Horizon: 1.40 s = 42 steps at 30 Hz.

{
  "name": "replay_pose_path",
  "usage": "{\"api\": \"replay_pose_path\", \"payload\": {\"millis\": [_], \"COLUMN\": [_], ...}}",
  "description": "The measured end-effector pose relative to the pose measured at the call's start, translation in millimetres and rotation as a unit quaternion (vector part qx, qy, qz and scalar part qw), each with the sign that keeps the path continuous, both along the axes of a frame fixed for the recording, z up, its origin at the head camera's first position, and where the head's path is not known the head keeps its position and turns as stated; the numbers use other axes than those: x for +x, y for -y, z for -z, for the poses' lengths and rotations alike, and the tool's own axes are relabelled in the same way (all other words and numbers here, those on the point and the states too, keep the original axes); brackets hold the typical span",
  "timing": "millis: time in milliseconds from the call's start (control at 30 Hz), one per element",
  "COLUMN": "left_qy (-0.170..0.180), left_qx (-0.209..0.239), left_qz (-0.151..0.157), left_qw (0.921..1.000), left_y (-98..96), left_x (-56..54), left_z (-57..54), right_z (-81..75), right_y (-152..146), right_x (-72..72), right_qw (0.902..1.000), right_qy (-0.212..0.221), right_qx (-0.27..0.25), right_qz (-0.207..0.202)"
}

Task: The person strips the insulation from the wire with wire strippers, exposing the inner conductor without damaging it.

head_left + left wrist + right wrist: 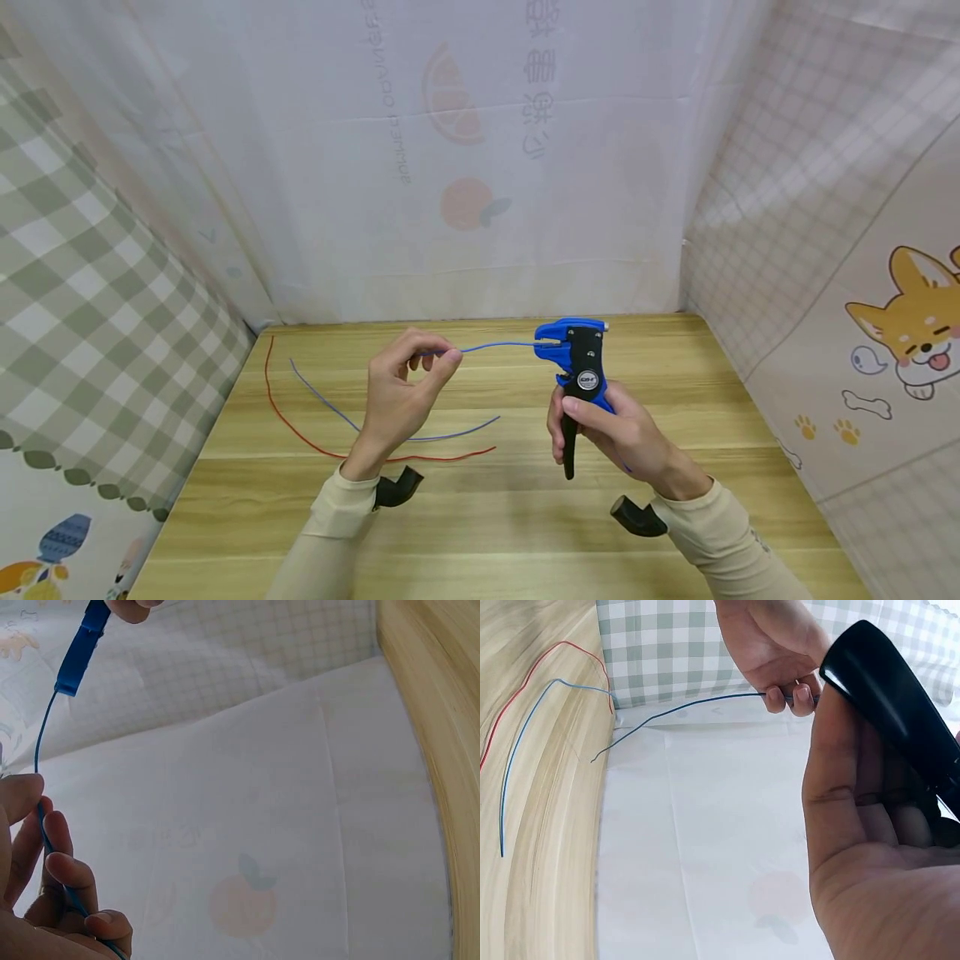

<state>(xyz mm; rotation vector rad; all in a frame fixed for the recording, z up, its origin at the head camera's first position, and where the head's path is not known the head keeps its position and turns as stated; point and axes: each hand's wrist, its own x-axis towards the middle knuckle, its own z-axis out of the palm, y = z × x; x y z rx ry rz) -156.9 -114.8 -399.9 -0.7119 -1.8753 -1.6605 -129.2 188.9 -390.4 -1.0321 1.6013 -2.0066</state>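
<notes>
My left hand (399,387) pinches a blue wire (498,343) between thumb and fingertips, above the wooden table. One end of this wire runs into the mouth of a blue and black wire stripper (587,357). My right hand (626,427) grips the stripper by its handles, with the jaws facing left toward my left hand. In the left wrist view the wire (37,742) passes through my fingers and up to the blue tool head (77,660). In the right wrist view the wire's other end (652,718) extends free past my left hand, and a black handle (900,697) shows in my right hand.
On the left of the table (495,521) lie a curved red wire (288,425) and a second blue wire (457,434), both passing beneath my left arm in the head view. White printed cloth (337,208) hangs behind the table, with checked cloth (97,242) along the left side.
</notes>
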Motion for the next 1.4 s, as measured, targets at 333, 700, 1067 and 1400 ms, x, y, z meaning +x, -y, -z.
{"api": "replay_pose_path", "payload": {"millis": [333,700,1067,1400], "left_qy": [0.002,0.006,-0.001,-0.004], "left_qx": [-0.004,-0.008,-0.010,-0.008], "left_qz": [0.004,0.004,0.005,0.010], "left_qw": [1.0000,0.9999,0.9999,0.9999], "left_y": [-0.6,-0.3,-0.6,-0.3], "left_x": [-0.6,-1.1,-2.1,-2.3], "left_z": [0.1,0.6,1.6,2.3], "right_z": [-1.0,-1.2,-0.3,2.4], "right_y": [1.2,2.5,2.5,3.2], "right_x": [1.5,1.8,1.9,1.9], "right_qw": [0.9994,0.9989,0.9982,0.9981], "right_qy": [0.014,0.014,0.009,0.000], "right_qx": [0.025,0.036,0.046,0.044], "right_qz": [0.021,0.027,0.037,0.044]}}
